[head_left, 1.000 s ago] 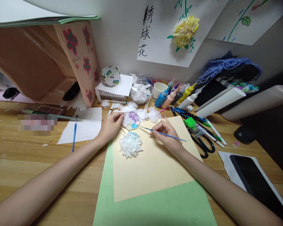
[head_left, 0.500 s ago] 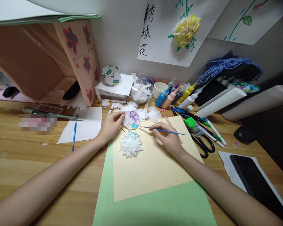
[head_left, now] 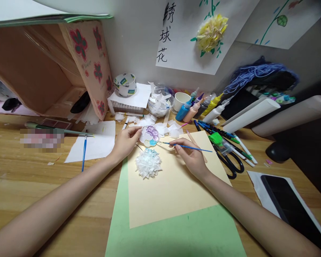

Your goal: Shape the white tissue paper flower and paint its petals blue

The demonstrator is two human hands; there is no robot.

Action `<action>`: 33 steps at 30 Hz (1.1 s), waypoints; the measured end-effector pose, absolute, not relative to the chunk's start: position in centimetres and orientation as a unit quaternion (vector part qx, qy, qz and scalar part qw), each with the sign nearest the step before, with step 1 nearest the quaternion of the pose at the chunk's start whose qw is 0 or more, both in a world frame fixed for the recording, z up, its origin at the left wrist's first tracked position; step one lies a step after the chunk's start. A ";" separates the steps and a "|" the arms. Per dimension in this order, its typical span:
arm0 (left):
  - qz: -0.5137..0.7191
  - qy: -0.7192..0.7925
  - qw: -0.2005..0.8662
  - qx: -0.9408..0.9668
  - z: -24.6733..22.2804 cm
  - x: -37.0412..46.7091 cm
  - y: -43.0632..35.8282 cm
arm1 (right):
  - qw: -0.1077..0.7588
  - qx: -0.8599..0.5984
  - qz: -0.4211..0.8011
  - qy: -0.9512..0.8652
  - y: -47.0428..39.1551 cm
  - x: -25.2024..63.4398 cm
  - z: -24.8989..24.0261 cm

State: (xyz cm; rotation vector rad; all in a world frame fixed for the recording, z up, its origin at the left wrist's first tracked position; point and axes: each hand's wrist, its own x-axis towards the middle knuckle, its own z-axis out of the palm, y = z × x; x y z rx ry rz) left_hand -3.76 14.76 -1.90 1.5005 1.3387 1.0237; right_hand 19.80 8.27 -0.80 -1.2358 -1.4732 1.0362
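Note:
My left hand grips the edge of a small round paint palette with purple and blue paint in its wells. A thin blue paintbrush is pinched in my right hand, its tip at the palette's right side by the blue paint. Just below the palette, a white tissue-paper flower with light blue on its top petals lies on a cream sheet. That sheet rests over a larger green one.
Paint bottles, a paper cup and a bowl of paper scraps stand behind the palette. Right lie pens, black-handled scissors and a phone. Left, another brush crosses a white paper near a pink flowered box.
The brush tip has shifted slightly right, toward the palette's edge, with my right hand. My left hand and the palette stay almost where they were.

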 end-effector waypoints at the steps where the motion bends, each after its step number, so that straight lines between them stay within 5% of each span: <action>1: 0.409 0.537 0.427 0.602 -1.9 -3.8 14.8 | 0.475 -0.501 0.426 -0.585 8.3 19.8 -0.8; 11: 0.391 0.553 0.395 0.621 -1.7 -3.7 14.9 | 0.524 -0.460 0.562 -0.446 9.5 20.3 -0.4; 33: 0.382 0.558 0.390 0.625 -1.5 -3.6 14.8 | 0.480 -0.446 0.569 -0.496 9.4 20.2 -0.2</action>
